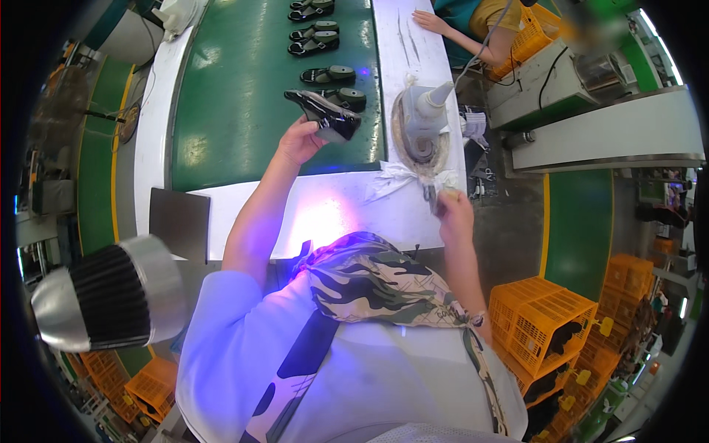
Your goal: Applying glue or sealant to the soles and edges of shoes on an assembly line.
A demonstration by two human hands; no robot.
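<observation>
My left hand (298, 142) is closed on a shiny black shoe (329, 118), lifted over the near end of the green belt (221, 118). Closed fingers of my right hand (452, 207) are at the right side of the white table edge, beside a small greyish item (431, 196); its kind is not clear. Just beyond that hand, a pale squeeze bottle (427, 111) with a pointed nozzle stands in a worn, oval beige holder (399, 140). A crumpled white cloth or paper (391, 177) lies against the holder's near end.
More black strapped shoes (314, 44) stand in pairs along the belt. At the far right another person's hand (430, 21) rests on the white border. A dark square board (179, 224) is at the near left, with a silver lamp-like housing (111, 295) below. Orange crates (539, 317) are stacked right.
</observation>
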